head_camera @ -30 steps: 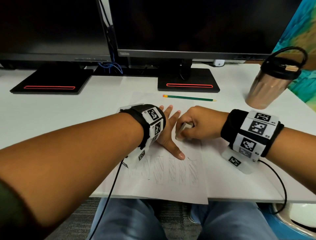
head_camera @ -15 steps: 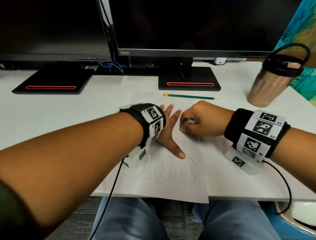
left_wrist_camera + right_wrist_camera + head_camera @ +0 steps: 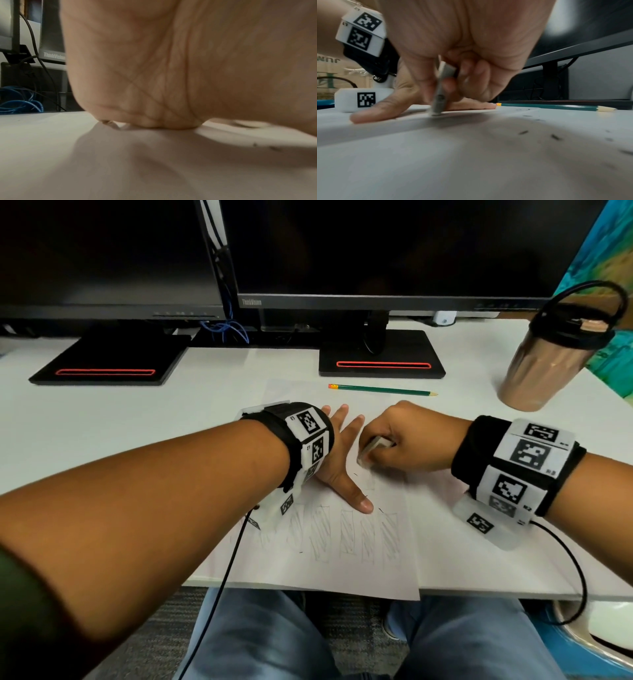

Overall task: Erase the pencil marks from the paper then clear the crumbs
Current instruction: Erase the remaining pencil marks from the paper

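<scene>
Left hand point(image 3: 337, 460) flat on the paper point(image 3: 308, 563), fingers straight and spread, thumb pointing back toward the near edge, palm pressing the sheet down onto the white desk point(image 3: 120, 419). Nothing held in it, just pinning. From the left wrist view, only the heel of the palm point(image 3: 171, 81) touching the sheet, everything else too close and blurry to make out.

Right hand point(image 3: 407, 440) curled tight round a small grey-white eraser point(image 3: 371, 448), thumb on one side and fingertips on the other, so a proper pinch. Eraser tilted, lower end touching the paper just right of the left hand's fingers. Same story in the right wrist view: eraser point(image 3: 441, 94) standing nearly upright, tip down on the sheet, left thumb lying flat just beside it.

Pencil marks point(image 3: 346, 532): a row of scribbled rectangles nearer the front edge of the paper, below the left thumb, well clear of the eraser tip. Patch right under the eraser looks mostly faint. Dark crumbs point(image 3: 555, 137) scattered over the sheet on the right side in the right wrist view, a few tiny specks near the thumb in the head view too.

Green pencil point(image 3: 382, 390) lying across the far edge of the paper, near the right monitor stand point(image 3: 382, 361). Copper tumbler point(image 3: 544, 368) with black lid off to the right on the desk, well apart from the paper.
</scene>
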A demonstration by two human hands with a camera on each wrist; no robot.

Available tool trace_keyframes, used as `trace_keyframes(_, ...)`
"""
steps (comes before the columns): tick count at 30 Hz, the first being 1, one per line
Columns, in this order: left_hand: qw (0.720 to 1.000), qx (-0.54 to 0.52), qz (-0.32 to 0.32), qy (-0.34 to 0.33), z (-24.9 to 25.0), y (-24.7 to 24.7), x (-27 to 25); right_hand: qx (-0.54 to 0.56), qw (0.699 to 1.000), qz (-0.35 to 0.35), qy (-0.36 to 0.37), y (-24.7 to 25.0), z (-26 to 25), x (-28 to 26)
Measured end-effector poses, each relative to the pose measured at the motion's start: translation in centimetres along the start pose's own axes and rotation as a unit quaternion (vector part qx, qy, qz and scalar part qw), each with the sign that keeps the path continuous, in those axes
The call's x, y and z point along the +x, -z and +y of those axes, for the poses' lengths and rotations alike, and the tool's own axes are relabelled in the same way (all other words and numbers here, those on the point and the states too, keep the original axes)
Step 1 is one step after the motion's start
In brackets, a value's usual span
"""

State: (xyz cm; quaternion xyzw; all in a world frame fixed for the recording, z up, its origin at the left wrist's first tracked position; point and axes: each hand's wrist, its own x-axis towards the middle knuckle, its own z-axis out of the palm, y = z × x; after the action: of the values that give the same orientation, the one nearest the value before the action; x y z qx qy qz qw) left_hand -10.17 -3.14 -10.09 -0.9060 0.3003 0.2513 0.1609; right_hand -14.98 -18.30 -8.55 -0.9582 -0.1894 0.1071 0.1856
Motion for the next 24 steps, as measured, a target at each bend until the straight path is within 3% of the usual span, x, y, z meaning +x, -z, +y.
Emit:
trace_keyframes(2, 1.0, -0.001, 0.001, 0.0, -0.03, 0.0, 0.06, -0.008, 1.0, 0.006, 0.018, -0.2, -0.09, -0.03)
trace_keyframes(5, 1.0, 0.003, -0.005, 0.0, 0.02, -0.04, 0.15, 0.04, 0.998, -0.049, 0.031, -0.61, -0.7, -0.7)
trace_keyframes(10, 1.0, 0.004, 0.004, -0.003, -0.05, -0.08, 0.13, -0.02, 1.0, 0.011, 0.016, -0.12, -0.03, 0.04)
trace_keyframes(14, 1.0, 0.012, -0.002, -0.005, -0.03, -0.06, 0.14, 0.035, 0.998, -0.053, 0.025, -0.52, -0.42, -0.5)
trace_keyframes(18, 1.0, 0.003, 0.005, 0.002, -0.09, -0.01, 0.05, 0.0, 1.0, -0.011, 0.018, -0.21, -0.09, 0.11)
trace_keyframes(22, 1.0, 0.014, 0.002, -0.002, -0.06, -0.06, 0.29, 0.051, 0.996, -0.074, 0.027, -0.5, -0.43, -0.7)
trace_keyframes(24, 1.0, 0.01, 0.002, -0.001, -0.17, -0.21, 0.42, 0.032, 0.998, -0.049, 0.008, -0.09, 0.07, -0.45)
